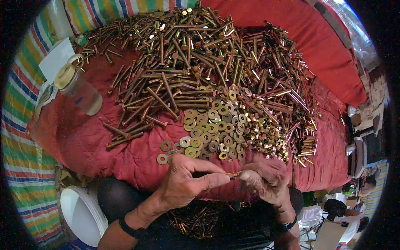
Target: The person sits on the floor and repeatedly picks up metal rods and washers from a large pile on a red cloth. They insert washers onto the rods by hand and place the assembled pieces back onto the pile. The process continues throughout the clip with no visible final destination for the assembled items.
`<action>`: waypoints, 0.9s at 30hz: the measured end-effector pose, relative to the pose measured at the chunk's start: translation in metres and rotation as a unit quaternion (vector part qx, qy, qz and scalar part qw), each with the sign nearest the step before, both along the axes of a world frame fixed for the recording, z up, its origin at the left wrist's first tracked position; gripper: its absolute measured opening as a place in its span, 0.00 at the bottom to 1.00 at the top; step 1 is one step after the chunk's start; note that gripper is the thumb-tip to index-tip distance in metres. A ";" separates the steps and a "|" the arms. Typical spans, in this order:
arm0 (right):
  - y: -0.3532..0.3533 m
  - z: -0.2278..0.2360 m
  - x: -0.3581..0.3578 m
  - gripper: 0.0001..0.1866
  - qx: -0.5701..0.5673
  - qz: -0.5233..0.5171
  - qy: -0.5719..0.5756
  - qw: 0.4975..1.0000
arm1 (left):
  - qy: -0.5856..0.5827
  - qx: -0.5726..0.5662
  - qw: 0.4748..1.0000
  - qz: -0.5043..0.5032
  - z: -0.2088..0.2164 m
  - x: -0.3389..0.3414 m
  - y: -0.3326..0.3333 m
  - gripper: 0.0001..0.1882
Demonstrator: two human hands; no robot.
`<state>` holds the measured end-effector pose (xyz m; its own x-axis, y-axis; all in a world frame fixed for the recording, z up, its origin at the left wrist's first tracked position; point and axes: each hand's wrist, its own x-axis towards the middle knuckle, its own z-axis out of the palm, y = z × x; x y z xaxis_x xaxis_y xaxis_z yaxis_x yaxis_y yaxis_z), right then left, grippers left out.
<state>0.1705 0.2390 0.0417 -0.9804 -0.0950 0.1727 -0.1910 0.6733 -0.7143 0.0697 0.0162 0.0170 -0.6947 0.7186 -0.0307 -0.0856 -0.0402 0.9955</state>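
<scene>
Over red cloth (139, 160), fingertip work

Upper left, jar (86, 93); across the top, bolts (208, 58). Lower centre, left hand (185, 181) pinching a metal piece (233, 175) below washers (216, 129); then right hand (268, 183), thumb at the piece's end, fingers' grip too blurred to judge; nuts (268, 139) right of centre.

Striped sheeting (21, 121), perhaps wall covering

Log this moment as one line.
left hand: pinches small metal piece | right hand: at its right end | beyond: washers, bolts on red cloth
</scene>
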 end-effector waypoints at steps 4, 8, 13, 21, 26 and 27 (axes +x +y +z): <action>-0.006 0.000 0.002 0.18 -0.050 -0.075 0.012 0.996 | -0.021 -0.012 1.000 0.002 0.000 -0.001 -0.001 0.07; -0.007 0.006 -0.001 0.20 0.000 -0.022 0.048 0.999 | -0.019 0.002 1.000 0.004 -0.001 -0.001 0.001 0.07; -0.015 0.004 -0.002 0.17 -0.071 -0.099 0.003 0.993 | -0.052 -0.013 0.999 -0.005 -0.001 -0.002 0.001 0.07; 0.012 0.009 -0.007 0.04 -0.039 -0.153 0.020 0.987 | 0.212 -0.021 0.964 -0.156 -0.002 -0.008 0.000 0.06; 0.075 -0.018 -0.049 0.17 0.223 -0.206 0.188 0.934 | 0.559 -0.197 0.794 0.134 -0.007 -0.046 -0.014 0.14; 0.084 -0.027 -0.054 0.18 0.250 -0.200 0.185 0.929 | 0.594 -0.218 0.751 0.187 -0.010 -0.056 -0.017 0.17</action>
